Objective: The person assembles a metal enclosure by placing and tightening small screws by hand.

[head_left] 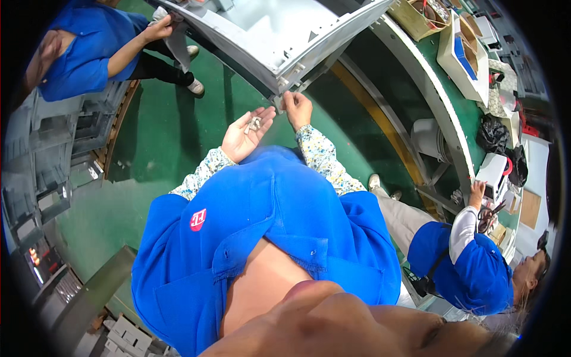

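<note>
My left hand is palm up, its fingers slightly curled around several small whitish pieces in the palm. They look like little plastic fittings, but their exact kind is too small to tell. Just to its right, my right hand pinches with thumb and fingertips at the lower corner of a large white box-like housing. What lies between those fingertips is hidden. Small slots and pale fittings show along the housing's edge, above my right hand.
A person in blue stands at left, one hand by the housing. Another person works at right by a curved bench edge. Boxes and black bags crowd that side. Grey moulded parts are stacked at left.
</note>
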The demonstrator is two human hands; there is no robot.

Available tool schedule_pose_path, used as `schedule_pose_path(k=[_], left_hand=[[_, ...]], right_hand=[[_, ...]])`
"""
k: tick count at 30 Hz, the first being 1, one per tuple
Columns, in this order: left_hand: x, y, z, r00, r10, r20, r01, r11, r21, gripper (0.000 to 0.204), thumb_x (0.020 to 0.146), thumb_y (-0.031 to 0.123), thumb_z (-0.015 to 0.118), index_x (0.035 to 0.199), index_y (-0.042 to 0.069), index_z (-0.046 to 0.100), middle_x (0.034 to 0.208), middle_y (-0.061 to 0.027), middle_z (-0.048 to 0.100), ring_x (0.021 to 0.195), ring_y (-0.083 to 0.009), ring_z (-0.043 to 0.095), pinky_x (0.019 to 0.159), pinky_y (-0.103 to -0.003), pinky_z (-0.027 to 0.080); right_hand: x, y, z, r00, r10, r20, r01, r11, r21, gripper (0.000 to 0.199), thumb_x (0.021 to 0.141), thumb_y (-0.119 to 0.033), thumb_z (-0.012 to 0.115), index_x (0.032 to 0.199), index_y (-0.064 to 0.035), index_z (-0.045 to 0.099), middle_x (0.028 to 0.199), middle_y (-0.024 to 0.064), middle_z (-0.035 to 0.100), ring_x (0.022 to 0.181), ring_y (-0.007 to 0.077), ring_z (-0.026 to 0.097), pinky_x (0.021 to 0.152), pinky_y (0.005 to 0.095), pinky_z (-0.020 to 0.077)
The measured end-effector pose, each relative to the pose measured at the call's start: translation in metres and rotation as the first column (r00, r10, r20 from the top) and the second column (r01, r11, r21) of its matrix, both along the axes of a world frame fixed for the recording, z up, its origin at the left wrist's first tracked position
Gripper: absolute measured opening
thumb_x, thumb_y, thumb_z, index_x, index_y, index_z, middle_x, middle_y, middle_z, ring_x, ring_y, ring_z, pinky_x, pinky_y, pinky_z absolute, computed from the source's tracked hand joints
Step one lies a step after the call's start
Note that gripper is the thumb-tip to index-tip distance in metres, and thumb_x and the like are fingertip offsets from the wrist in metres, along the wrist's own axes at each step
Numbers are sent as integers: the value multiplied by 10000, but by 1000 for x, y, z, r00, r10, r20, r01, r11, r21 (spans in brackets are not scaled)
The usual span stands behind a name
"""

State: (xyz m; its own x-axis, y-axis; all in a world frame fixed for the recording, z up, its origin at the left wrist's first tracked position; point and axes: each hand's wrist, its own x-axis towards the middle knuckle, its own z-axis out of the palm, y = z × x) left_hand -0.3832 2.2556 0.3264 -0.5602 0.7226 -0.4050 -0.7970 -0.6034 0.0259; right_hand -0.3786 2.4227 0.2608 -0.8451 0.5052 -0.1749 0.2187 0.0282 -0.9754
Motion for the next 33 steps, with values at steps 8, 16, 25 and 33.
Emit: schedule_pose_path(k=[8, 16, 25, 33], left_hand=[[2, 1, 6, 971, -198, -130, 163, 957, -239, 516, 933, 353, 252, 1174, -89, 365, 1235, -241, 406, 1136, -323, 431, 971, -388, 362], [13, 18, 10, 950, -310, 23, 291, 859, -421, 423, 929, 386, 275, 1001, 31, 495, 906, -75, 552, 820, -181, 539, 776, -322, 453], [13, 9, -17, 944, -326, -51, 289, 893, -344, 302, 923, 196, 326, 1071, -28, 463, 1051, -169, 537, 979, -252, 533, 888, -367, 435], [16, 5, -20, 963, -267, -26, 225, 858, -462, 256, 892, 90, 335, 1058, -71, 446, 1034, -213, 531, 972, -279, 534, 870, -362, 454]], right_hand=[[24, 8, 18, 1000, -3, -20, 1, 995, -102, 242, 840, -235, 535, 832, 1, 590, 688, 69, 591, 598, 149, 577, 533, 277, 456], [51, -10, 71, 757, 643, -119, -275, 479, 833, 91, 625, -149, 555, 705, -110, 574, 723, 13, 488, 736, 185, 485, 648, 313, 366], [40, 12, 46, 936, 275, -222, -209, 938, 278, 78, 775, -118, 555, 796, -43, 560, 761, 108, 579, 705, 261, 561, 659, 352, 442], [-12, 27, -39, 988, -130, -78, 142, 975, 171, 133, 761, -139, 594, 801, -13, 581, 734, 117, 596, 661, 210, 590, 635, 314, 463]])
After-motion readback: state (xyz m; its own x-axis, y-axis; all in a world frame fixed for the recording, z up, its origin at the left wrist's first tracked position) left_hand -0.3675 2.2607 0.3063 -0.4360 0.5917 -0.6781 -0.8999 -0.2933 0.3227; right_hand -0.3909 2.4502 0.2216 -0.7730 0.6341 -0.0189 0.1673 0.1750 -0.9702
